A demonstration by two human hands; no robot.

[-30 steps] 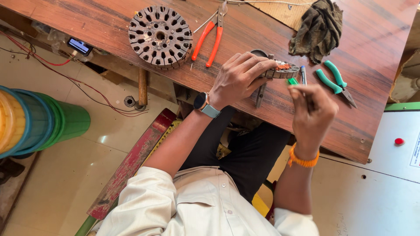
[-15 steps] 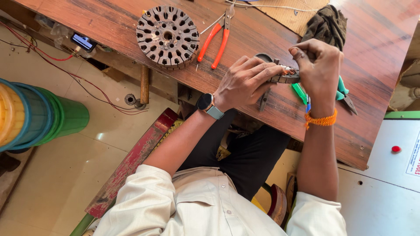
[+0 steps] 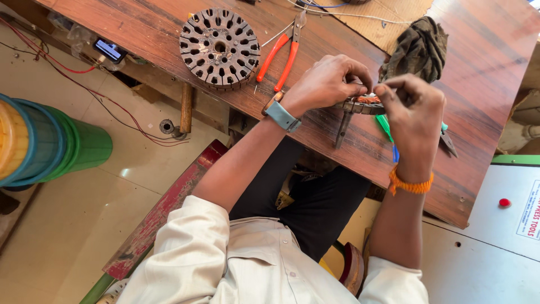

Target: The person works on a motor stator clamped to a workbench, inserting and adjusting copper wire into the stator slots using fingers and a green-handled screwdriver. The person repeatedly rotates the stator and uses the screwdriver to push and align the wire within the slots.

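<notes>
Left hand (image 3: 326,84) curling around grey metal pliers (image 3: 354,108) near the front edge of the brown wooden workbench (image 3: 484,73), right hand (image 3: 413,115) pinching at the pliers' orange-wound tip, slotted round steel stator core (image 3: 220,48) and orange-handled pliers (image 3: 281,53) lying toward the left end, pale tiled floor (image 3: 73,225) showing below.

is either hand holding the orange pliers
No, the orange pliers lie untouched on the table beside the slotted metal disc, apart from both hands.

Left hand (image 3: 326,84) grips metal pliers (image 3: 351,110) on wooden bench (image 3: 478,84); right hand (image 3: 413,115) pinches at their tip. Slotted stator (image 3: 220,48) lies nearby.
</notes>
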